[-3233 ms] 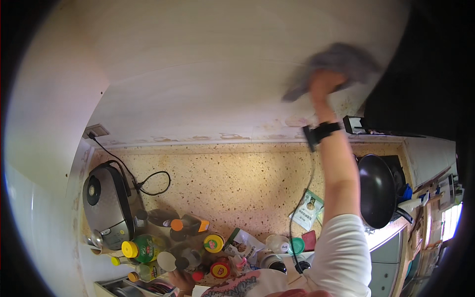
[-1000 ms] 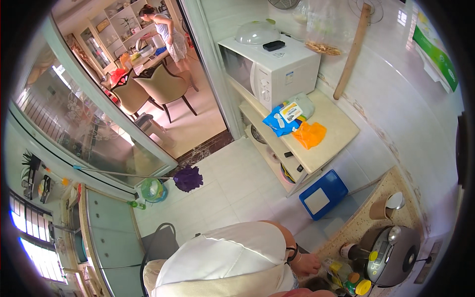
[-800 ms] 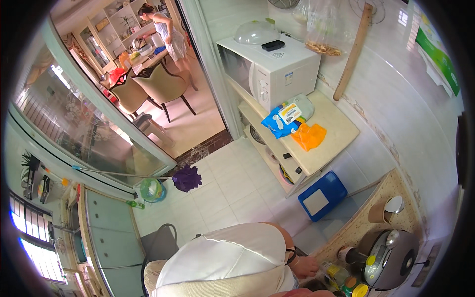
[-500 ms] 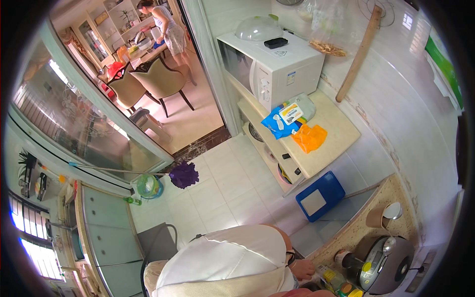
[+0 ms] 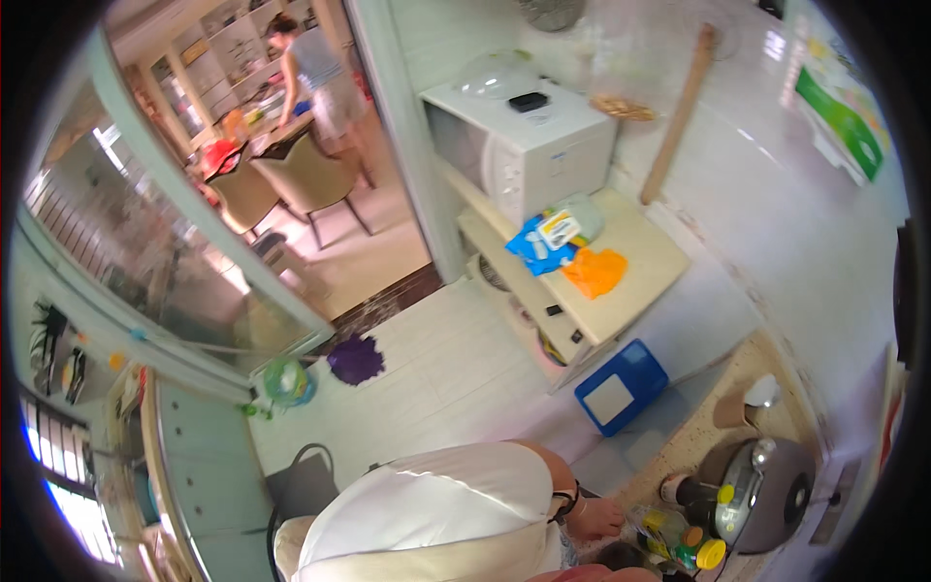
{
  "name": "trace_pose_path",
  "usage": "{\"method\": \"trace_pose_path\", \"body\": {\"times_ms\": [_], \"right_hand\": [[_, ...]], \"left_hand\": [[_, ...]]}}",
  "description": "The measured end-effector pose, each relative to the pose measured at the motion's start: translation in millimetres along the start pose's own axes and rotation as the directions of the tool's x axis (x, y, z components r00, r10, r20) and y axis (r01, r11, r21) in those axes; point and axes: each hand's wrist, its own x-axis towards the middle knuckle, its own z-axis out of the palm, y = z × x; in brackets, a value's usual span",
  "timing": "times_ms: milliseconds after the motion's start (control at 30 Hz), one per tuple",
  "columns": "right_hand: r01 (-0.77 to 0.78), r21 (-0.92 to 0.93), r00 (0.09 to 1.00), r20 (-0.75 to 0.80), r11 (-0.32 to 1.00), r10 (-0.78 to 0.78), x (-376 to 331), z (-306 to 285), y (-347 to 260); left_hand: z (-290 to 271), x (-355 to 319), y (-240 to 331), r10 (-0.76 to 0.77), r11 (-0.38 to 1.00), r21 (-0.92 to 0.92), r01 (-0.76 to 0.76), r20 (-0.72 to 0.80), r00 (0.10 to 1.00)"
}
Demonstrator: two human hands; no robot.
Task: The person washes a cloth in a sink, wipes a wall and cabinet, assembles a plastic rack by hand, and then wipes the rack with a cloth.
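Observation:
My left hand [image 5: 595, 519], a dark band at its wrist, is by the edge of the speckled counter [image 5: 669, 456] at the lower right. Its fingers are curled, and whatever they may hold is hidden. Beside it lie a clear bottle with a yellow cap [image 5: 710, 554] and a dark bottle [image 5: 684, 488]. A rounded grey and silver appliance [image 5: 766, 495] stands just beyond them. My white-clothed torso [image 5: 436, 500] fills the lower middle. My right hand does not show.
A blue box [image 5: 621, 388] stands below a cabinet with a white microwave [image 5: 529, 145], a blue packet [image 5: 536, 247] and an orange cloth [image 5: 594, 272]. A purple mop [image 5: 356, 360] and green bucket [image 5: 289, 383] are by the doorway. A chair [image 5: 303, 480] stands behind me.
My view has shifted a little, and the room blurs slightly. My left hand stays by the counter, its fingers a bit more extended. The person beyond the doorway now leans toward the table.

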Motion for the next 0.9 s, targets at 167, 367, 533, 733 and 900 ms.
{"method": "trace_pose_path", "body": {"times_ms": [167,367,533,733,900], "right_hand": [[-0.113,0.117,0.951,-0.275,0.987,0.142,-68,-58,63],[0.081,0.238,0.815,-0.575,0.968,0.074,-23,-100,15],[-0.039,-0.100,0.594,-0.803,0.994,-0.057,14,-214,30],[-0.215,-0.447,0.351,-0.865,0.868,-0.358,57,-283,60],[-0.315,-0.432,0.416,-0.863,0.845,-0.286,46,-303,106]], "left_hand": [[10,2,-7,-0.054,0.995,-0.070,0.069,0.195,0.979],[-9,15,-8,-0.039,0.997,0.078,0.003,0.467,0.883],[-12,52,7,0.141,0.989,-0.071,-0.132,0.744,0.653],[14,27,-23,0.222,0.975,-0.177,-0.134,0.733,0.643],[21,31,-25,-0.135,0.891,-0.022,0.453,0.940,0.312]]}}
